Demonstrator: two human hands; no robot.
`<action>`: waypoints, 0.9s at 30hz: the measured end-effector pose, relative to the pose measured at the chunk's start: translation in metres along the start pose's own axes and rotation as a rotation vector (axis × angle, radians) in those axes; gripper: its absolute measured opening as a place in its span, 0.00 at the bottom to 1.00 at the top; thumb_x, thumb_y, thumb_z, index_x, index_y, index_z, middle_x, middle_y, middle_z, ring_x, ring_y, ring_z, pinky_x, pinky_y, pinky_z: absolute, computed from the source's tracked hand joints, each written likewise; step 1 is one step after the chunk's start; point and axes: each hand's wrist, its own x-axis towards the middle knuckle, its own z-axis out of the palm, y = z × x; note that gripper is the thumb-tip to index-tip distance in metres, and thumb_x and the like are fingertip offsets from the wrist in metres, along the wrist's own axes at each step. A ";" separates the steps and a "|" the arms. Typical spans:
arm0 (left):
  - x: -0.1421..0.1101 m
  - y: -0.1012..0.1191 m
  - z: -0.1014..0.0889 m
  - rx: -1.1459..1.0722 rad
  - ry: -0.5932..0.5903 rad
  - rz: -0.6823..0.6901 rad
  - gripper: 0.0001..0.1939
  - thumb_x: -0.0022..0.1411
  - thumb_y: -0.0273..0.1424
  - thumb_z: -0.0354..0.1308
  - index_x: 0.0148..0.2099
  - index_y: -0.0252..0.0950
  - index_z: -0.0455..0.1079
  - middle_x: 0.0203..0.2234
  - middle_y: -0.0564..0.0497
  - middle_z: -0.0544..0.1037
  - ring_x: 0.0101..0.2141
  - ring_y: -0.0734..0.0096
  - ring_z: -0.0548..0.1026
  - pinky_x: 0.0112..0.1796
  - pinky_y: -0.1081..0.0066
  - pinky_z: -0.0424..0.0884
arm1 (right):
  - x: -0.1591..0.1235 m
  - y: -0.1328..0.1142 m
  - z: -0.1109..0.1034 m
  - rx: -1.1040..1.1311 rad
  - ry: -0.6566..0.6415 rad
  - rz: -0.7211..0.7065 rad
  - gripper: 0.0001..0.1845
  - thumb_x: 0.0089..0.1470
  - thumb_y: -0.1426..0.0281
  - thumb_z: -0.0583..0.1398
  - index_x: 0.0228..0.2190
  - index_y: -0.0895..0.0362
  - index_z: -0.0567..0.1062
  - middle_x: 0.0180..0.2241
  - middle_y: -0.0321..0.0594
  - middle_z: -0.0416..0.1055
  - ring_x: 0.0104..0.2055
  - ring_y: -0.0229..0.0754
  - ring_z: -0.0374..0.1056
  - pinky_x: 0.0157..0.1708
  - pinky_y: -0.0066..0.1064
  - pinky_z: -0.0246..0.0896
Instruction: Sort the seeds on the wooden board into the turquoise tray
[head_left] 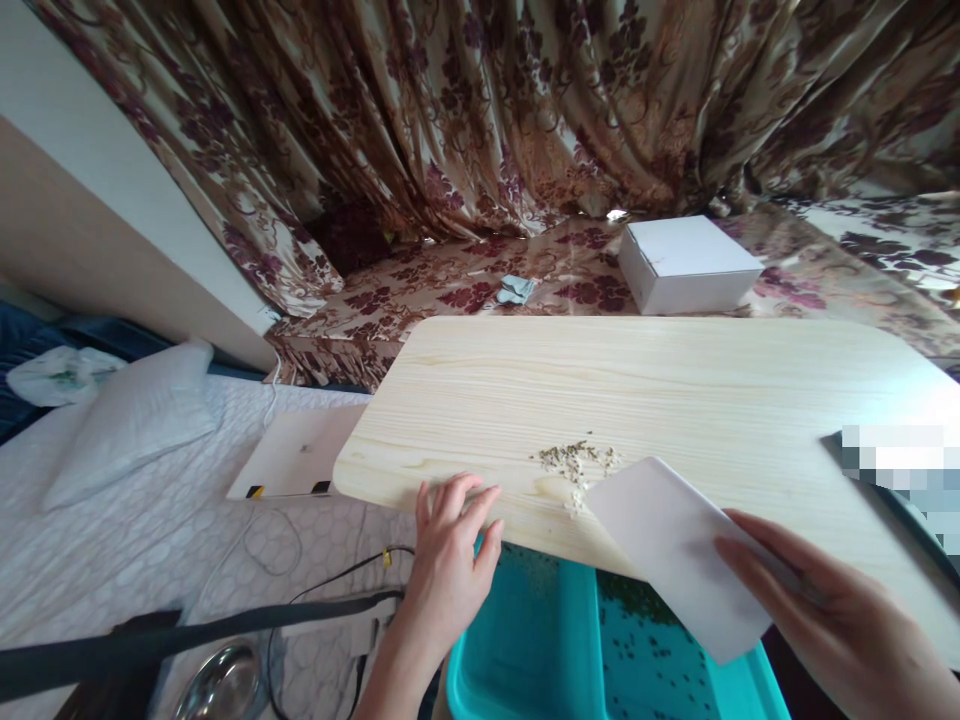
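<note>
Leftmost, a plump white pillow [139, 420] lies on a pale quilted bedspread [195, 540], with a round, shiny steel bowl [225, 685] lower down, cut off by the bottom edge of the view. Next comes a flat white panel [300, 450] with black-and-yellow corner marks, near the rounded left end of a pale wood-grain tabletop [450, 400].

The person's left hand [454, 555] is at the near edge of that tabletop, palm down, fingers loosely spread and slightly bent, gripping nothing. Beyond the far edge, a small folded light-blue cloth [516, 290] lies on a flowered brown fabric cover [465, 275].

Below the near edge sits a turquoise plastic tray [525, 640] with compartments; dark grains are scattered in the one right of the divider. Above it, on the tabletop, lies a loose patch of small brown-green and pale grains [574, 458].

Just beside this patch is the corner of a stiff white rectangular card [675, 550], tilted and reaching over the tray. Behind the tabletop stands a closed white cardboard box [690, 265]. The right hand [832, 600] pinches the card's right side between thumb and fingers.
</note>
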 end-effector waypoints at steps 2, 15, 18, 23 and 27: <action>0.001 -0.001 0.002 -0.004 0.015 0.006 0.17 0.69 0.26 0.52 0.56 0.42 0.73 0.53 0.44 0.76 0.56 0.54 0.74 0.64 0.37 0.56 | 0.003 0.005 -0.003 0.063 -0.019 0.026 0.16 0.50 0.54 0.64 0.35 0.50 0.84 0.32 0.37 0.85 0.31 0.52 0.82 0.26 0.30 0.79; 0.001 -0.003 0.003 -0.029 0.193 0.060 0.15 0.69 0.24 0.52 0.53 0.42 0.74 0.52 0.44 0.76 0.63 0.55 0.66 0.63 0.48 0.63 | -0.005 0.001 0.026 0.244 -0.197 0.190 0.22 0.52 0.51 0.65 0.39 0.53 0.85 0.35 0.41 0.85 0.35 0.52 0.82 0.28 0.28 0.78; 0.002 -0.003 0.002 -0.053 0.210 0.077 0.15 0.69 0.24 0.52 0.52 0.41 0.74 0.51 0.44 0.77 0.62 0.55 0.67 0.62 0.47 0.63 | -0.016 -0.019 0.037 0.267 -0.139 0.214 0.22 0.52 0.49 0.64 0.36 0.53 0.85 0.32 0.40 0.85 0.33 0.50 0.81 0.27 0.26 0.76; 0.001 -0.007 0.005 -0.080 0.234 0.095 0.14 0.69 0.23 0.53 0.52 0.42 0.73 0.49 0.45 0.77 0.62 0.54 0.67 0.62 0.44 0.63 | -0.019 -0.013 0.031 0.214 -0.235 0.157 0.24 0.52 0.49 0.64 0.38 0.54 0.85 0.32 0.40 0.85 0.31 0.49 0.81 0.26 0.24 0.75; 0.000 -0.009 0.006 -0.095 0.237 0.099 0.15 0.69 0.23 0.53 0.53 0.42 0.73 0.49 0.45 0.77 0.62 0.54 0.66 0.63 0.43 0.61 | -0.003 0.021 0.015 0.151 -0.177 0.102 0.22 0.52 0.52 0.65 0.43 0.52 0.84 0.38 0.39 0.85 0.34 0.51 0.82 0.30 0.28 0.79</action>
